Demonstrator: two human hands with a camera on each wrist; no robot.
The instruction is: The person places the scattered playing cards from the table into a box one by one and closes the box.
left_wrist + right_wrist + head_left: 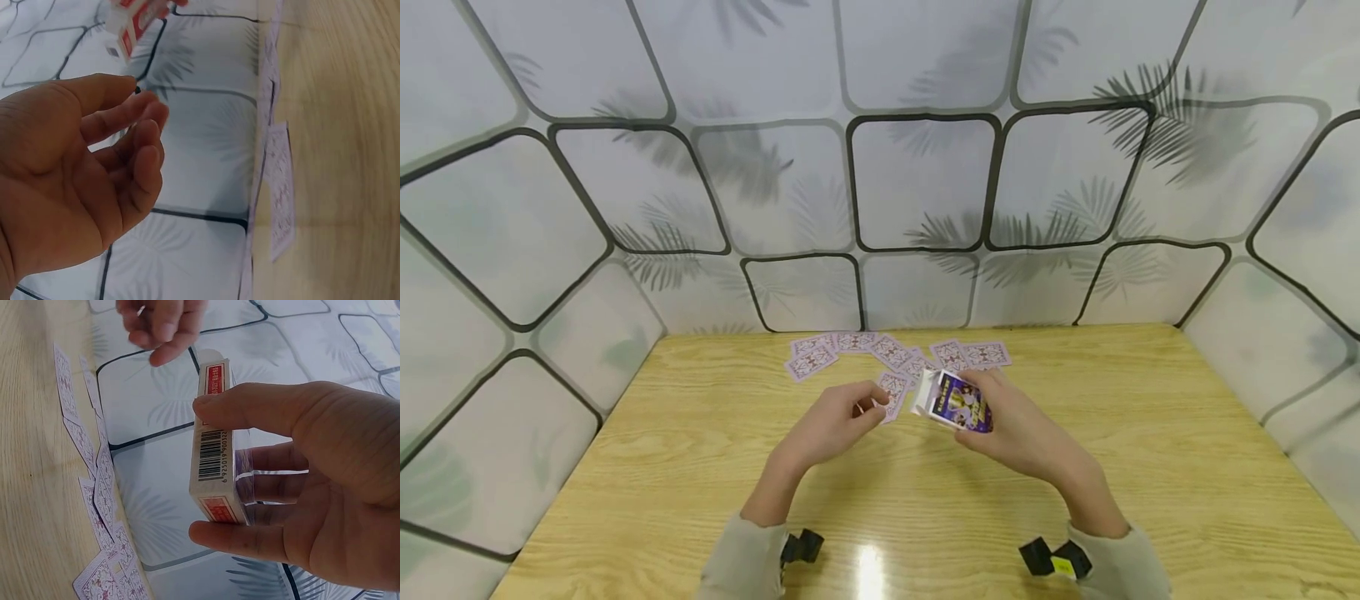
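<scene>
My right hand (1018, 425) grips a playing card box (958, 402) with a purple picture on its face. In the right wrist view the thumb presses the narrow white side of the box (212, 456), which bears a barcode and red panels. White flaps stand out at the box's left end, towards my left hand (835, 423). That left hand hovers just left of the box, fingers loosely curled and apart from it. In the left wrist view no object shows between the left thumb and fingers (147, 134).
Several purple-and-white patterned playing cards (811, 362) lie face down, some overlapping, along the back of the wooden table (700, 467). One card (892, 392) lies nearer, behind the left fingertips. A patterned fabric wall (917, 183) rises at the table's back and sides.
</scene>
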